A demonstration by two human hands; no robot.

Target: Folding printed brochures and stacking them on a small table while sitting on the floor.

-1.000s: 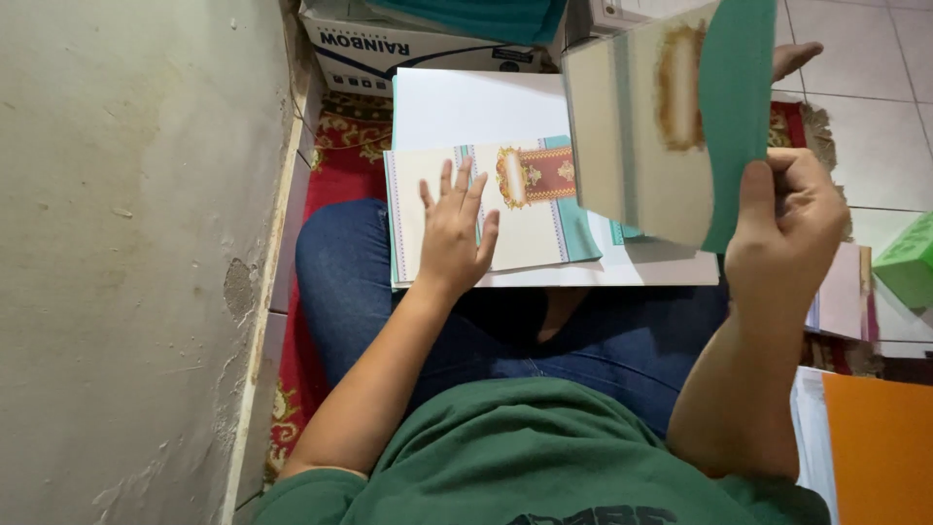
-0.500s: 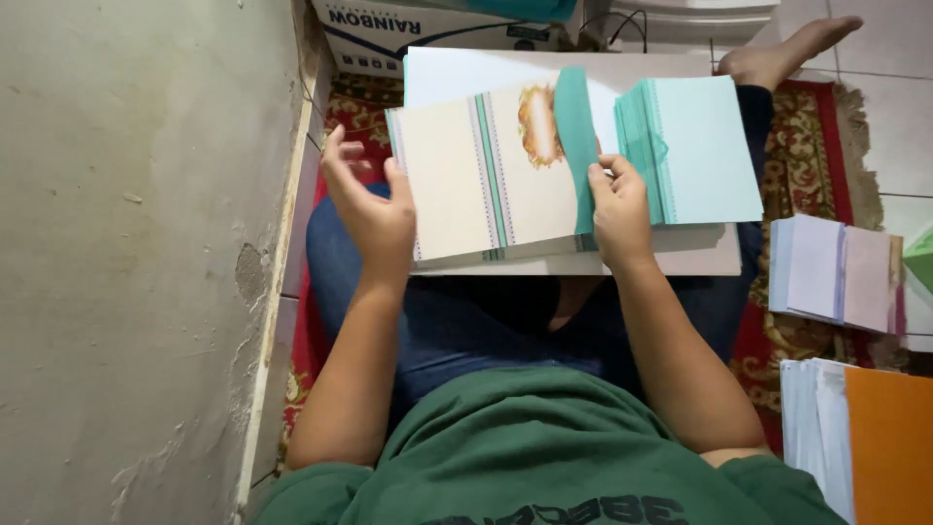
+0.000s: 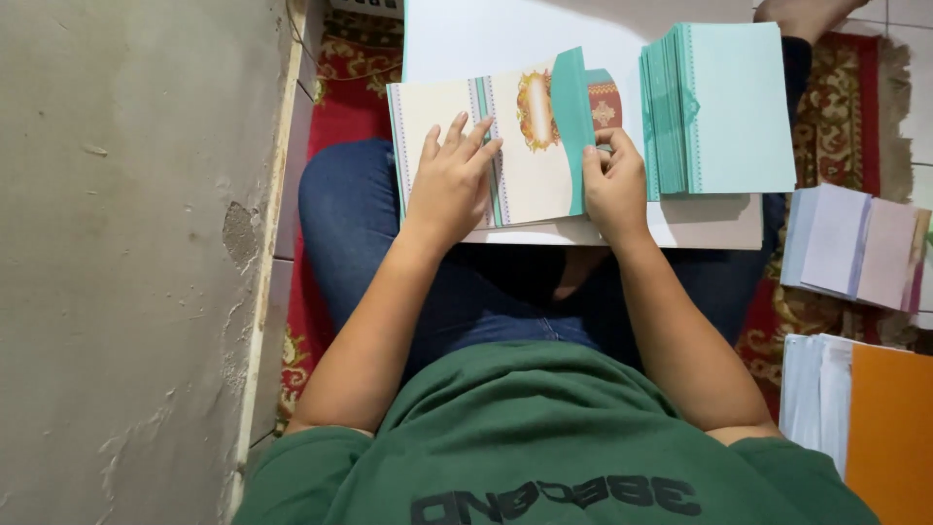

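Centre frame, your left hand (image 3: 450,185) lies flat, fingers spread, on the card (image 3: 525,165); your right hand (image 3: 614,185) apparently pinches its teal flap (image 3: 573,126).

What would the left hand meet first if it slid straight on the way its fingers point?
The left hand lies flat on the cream card, fingers pointing up and slightly right. Going on, it would likely meet the gold oval ornament printed there, then the upright teal flap. Depth is unclear.

The left hand (image 3: 449,185) lies flat, palm down, fingers spread; the right hand (image 3: 614,185) curls, fingertips pinched, both bare forearms extended forward.
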